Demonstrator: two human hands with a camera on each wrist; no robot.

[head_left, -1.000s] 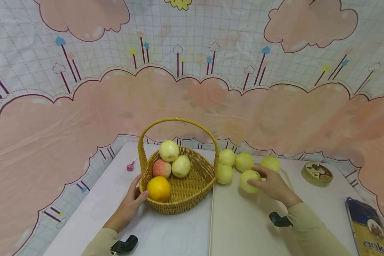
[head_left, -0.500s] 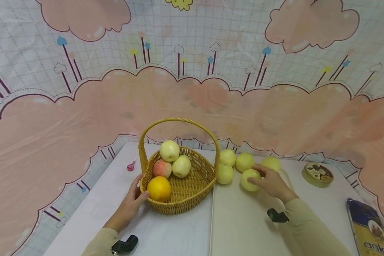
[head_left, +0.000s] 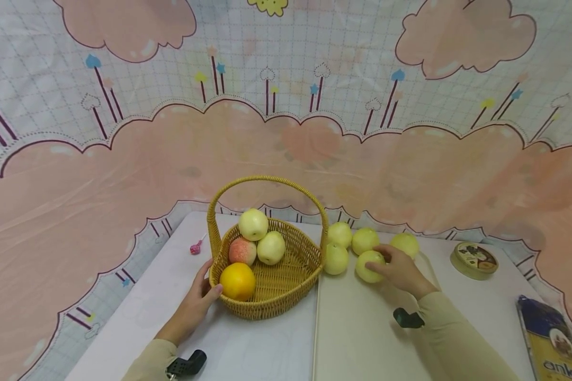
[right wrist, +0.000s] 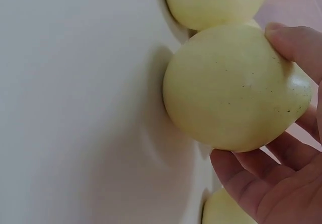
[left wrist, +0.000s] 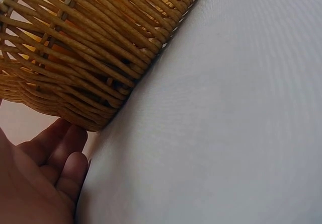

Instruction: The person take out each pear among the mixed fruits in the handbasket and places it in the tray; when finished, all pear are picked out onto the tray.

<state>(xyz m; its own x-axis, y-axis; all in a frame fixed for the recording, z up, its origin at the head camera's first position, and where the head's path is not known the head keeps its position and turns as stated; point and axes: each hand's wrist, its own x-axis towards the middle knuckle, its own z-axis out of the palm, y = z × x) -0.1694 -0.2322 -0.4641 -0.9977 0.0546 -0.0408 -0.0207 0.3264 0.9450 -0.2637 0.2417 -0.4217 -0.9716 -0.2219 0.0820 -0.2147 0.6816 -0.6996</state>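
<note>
My right hand [head_left: 402, 270] grips a pale yellow-green apple [head_left: 368, 266], low over the cream tray. In the right wrist view, thumb and fingertips hold this apple [right wrist: 231, 90] from opposite sides; whether it touches the tray is unclear. Several similar apples [head_left: 336, 259] stand around it at the tray's far end. My left hand [head_left: 197, 301] holds the near left side of a heart-shaped wicker basket [head_left: 286, 304], thumb at the rim. Its fingers touch the basket's [left wrist: 85, 68] lower outside in the left wrist view. Inside lie an orange [head_left: 237, 281], a peach [head_left: 242, 251] and two pale apples [head_left: 270, 247].
The cream tray [head_left: 352, 328] lies right of the basket on a white table [head_left: 252, 349]. A round tin [head_left: 474, 260] and a blue-and-yellow packet [head_left: 550, 336] are at the right. A pink lollipop [head_left: 196, 247] lies left of the basket. The basket's tall handle [head_left: 269, 179] arches over it.
My right hand and its apple have shifted slightly left and away from me, closer to the other apples. The left hand stays on the basket, which has not moved.
</note>
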